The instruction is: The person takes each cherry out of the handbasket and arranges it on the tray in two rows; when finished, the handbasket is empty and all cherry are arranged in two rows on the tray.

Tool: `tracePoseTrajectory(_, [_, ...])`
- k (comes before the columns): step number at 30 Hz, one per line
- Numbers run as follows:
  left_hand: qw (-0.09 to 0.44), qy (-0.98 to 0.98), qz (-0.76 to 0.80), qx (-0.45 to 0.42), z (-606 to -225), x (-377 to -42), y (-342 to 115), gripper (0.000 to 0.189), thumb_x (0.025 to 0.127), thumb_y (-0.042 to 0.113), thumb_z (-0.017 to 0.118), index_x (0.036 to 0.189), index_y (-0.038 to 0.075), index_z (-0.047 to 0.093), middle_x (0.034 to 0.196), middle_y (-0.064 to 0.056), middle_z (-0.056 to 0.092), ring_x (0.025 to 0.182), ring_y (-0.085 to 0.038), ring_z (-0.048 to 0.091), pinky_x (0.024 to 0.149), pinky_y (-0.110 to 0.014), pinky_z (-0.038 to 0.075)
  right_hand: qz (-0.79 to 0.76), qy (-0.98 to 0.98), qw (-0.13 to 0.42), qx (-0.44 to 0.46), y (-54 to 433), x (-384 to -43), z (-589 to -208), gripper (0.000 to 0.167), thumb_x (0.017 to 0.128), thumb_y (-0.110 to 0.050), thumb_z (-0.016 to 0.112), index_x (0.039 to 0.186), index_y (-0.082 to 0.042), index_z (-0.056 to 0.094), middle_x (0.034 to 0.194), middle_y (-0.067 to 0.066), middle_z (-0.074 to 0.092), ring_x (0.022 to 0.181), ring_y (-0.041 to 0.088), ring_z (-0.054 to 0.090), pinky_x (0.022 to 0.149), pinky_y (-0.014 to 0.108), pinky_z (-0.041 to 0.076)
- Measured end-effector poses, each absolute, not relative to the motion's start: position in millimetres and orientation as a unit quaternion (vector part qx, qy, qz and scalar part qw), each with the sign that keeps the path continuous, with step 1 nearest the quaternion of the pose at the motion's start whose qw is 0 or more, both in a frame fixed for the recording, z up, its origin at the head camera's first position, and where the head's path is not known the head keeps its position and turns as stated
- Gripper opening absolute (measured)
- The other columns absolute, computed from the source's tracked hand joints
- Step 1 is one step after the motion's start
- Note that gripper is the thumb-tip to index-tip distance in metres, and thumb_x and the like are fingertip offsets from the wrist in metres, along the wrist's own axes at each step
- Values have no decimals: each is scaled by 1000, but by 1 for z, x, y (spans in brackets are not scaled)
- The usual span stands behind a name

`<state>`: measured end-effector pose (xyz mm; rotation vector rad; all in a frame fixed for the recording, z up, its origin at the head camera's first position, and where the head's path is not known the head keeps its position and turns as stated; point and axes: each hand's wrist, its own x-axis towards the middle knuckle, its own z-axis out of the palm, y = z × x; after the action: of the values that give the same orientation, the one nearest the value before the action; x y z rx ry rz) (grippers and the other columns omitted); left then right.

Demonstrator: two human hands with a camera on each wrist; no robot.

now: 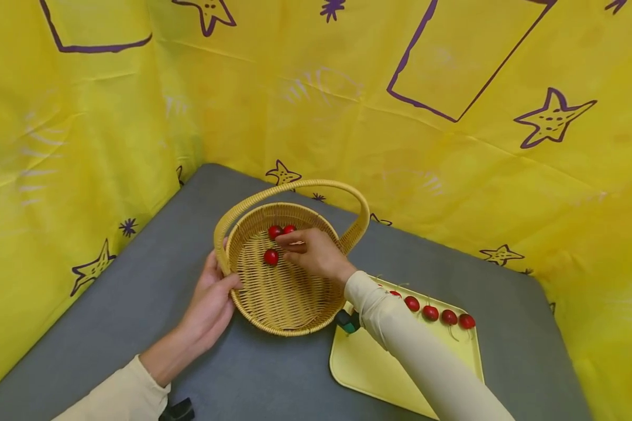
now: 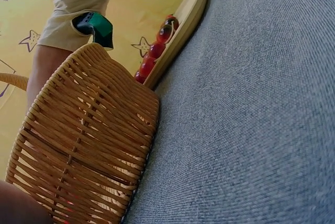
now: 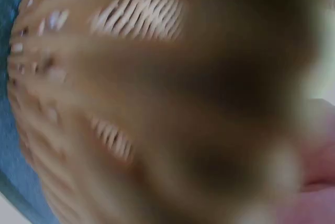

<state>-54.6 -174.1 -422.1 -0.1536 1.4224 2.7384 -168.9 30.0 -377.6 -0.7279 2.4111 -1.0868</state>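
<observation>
A round wicker basket with a tall arched handle stands on the grey table. My left hand grips its left rim, thumb on the near side by the handle's foot. Inside lie three red cherries, two of them at the back. My right hand reaches over the basket, its fingers loosely extended beside these cherries and nothing visible between fingers and thumb. Woven basket wall fills much of the left wrist view. Close, blurred wicker covers the right wrist view.
A pale yellow tray lies right of the basket, partly under my right forearm. Several stemmed cherries form a row along its far edge. Yellow cloth with purple drawings rises behind and beside the table.
</observation>
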Motion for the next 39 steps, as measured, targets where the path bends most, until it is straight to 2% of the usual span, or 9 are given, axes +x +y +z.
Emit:
tracePoseTrajectory(4, [24, 457, 888, -48, -422, -56, -173, 95, 85, -25, 33, 167, 17, 11, 174, 5, 12, 158, -21, 14, 126, -37, 21, -403, 853, 211, -256, 31, -170, -371, 39, 99, -4, 72, 138, -2, 69, 141, 8, 68, 125, 25, 68, 95, 30, 57])
tracePoseTrajectory(8, [23, 458, 887, -49, -423, -55, -174, 96, 84, -25, 34, 168, 17, 10, 174, 10, 10, 159, -19, 13, 127, -38, 18, -386, 860, 203, -265, 31, -172, -369, 39, 99, -6, 73, 137, -3, 70, 140, 8, 69, 124, 27, 69, 97, 32, 57])
tracePoseTrajectory(17, [29, 465, 883, -49, -423, -56, -176, 98, 86, -23, 36, 169, 19, 6, 175, 1, 10, 159, -19, 13, 128, -40, 16, -343, 875, 206, -272, 27, -171, -381, 40, 95, -7, 78, 134, -5, 73, 135, 11, 71, 119, 27, 71, 92, 30, 58])
tracePoseTrajectory(26, [33, 467, 881, -60, -425, -55, -177, 91, 87, -23, 36, 166, 16, 12, 174, 0, 14, 158, -21, 17, 125, -37, 23, -323, 865, 204, -325, 20, -168, -384, 37, 93, -6, 80, 130, -7, 76, 128, 6, 76, 117, 22, 72, 92, 25, 57])
tracePoseTrajectory(35, [35, 472, 879, -56, -425, -55, -177, 92, 87, -22, 36, 167, 17, 11, 175, 2, 11, 159, -20, 15, 126, -38, 19, -299, 852, 195, -382, 21, -165, -387, 29, 96, -11, 79, 125, -8, 79, 120, 4, 78, 111, 14, 72, 91, 25, 56])
tracePoseTrajectory(39, [34, 472, 879, -58, -425, -55, -177, 91, 88, -22, 36, 167, 17, 12, 175, 3, 12, 159, -20, 14, 127, -39, 18, -285, 846, 199, -405, 23, -164, -388, 31, 97, -12, 78, 128, -8, 77, 124, 5, 77, 116, 16, 70, 95, 27, 55])
